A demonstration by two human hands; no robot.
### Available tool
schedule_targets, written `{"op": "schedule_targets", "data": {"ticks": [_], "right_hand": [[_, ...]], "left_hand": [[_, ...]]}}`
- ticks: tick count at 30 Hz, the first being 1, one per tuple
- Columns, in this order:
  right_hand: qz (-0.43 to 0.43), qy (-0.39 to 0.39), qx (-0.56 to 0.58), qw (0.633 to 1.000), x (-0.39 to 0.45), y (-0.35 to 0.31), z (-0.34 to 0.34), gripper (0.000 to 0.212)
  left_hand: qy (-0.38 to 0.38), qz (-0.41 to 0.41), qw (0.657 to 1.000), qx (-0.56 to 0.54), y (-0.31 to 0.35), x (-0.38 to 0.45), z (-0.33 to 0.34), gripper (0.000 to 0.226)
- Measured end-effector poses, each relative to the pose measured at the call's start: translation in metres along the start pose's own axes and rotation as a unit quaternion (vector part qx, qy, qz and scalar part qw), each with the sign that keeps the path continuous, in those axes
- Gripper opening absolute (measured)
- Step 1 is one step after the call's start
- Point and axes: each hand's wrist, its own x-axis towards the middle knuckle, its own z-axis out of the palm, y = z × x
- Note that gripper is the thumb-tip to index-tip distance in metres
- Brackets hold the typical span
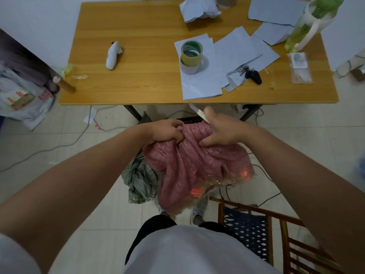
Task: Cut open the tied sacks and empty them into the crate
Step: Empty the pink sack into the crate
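Note:
A clear plastic sack (pixel 197 171) stuffed with pink knitted cloth hangs in front of me, below the table's front edge. My left hand (pixel 164 132) grips its top left, fingers curled into the plastic. My right hand (pixel 221 131) grips the top right and also holds a knife (pixel 197 111), whose blade points up and to the left past my thumb. A dark crate (pixel 189 119) shows only as a sliver behind the sack, just beyond my hands. A grey-green crumpled cloth (pixel 140 177) lies on the floor under the sack's left side.
A wooden table (pixel 126 84) stands ahead with stacked tape rolls (pixel 191 56), papers (pixel 227 56), keys (pixel 251 74) and a white wrapped object (pixel 113 55). A wooden chair (pixel 256 224) stands at my lower right. Cables (pixel 59 143) run across the tiled floor. Bags (pixel 21 95) sit at the left.

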Motion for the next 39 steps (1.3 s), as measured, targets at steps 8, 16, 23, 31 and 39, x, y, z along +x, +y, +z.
{"op": "schedule_targets", "data": {"ticks": [8, 16, 23, 31, 39], "right_hand": [[0.135, 0.072, 0.261, 0.953, 0.004, 0.030, -0.001, 0.048], [0.133, 0.064, 0.533, 0.833, -0.012, 0.032, 0.009, 0.009], [0.213, 0.053, 0.318, 0.922, -0.013, 0.023, 0.018, 0.060], [0.069, 0.022, 0.073, 0.995, -0.021, -0.059, 0.034, 0.089], [0.137, 0.063, 0.106, 0.983, -0.019, -0.086, 0.083, 0.071]], "left_hand": [[0.201, 0.253, 0.874, 0.364, 0.000, -0.009, 0.020, 0.105], [0.273, 0.316, 0.741, 0.526, -0.010, 0.007, 0.045, 0.118], [0.179, 0.285, 0.833, 0.439, -0.017, 0.001, 0.040, 0.087], [-0.029, 0.126, 0.969, 0.212, -0.050, -0.004, -0.008, 0.064], [-0.154, 0.091, 0.962, 0.204, -0.073, -0.015, -0.030, 0.065]]}}
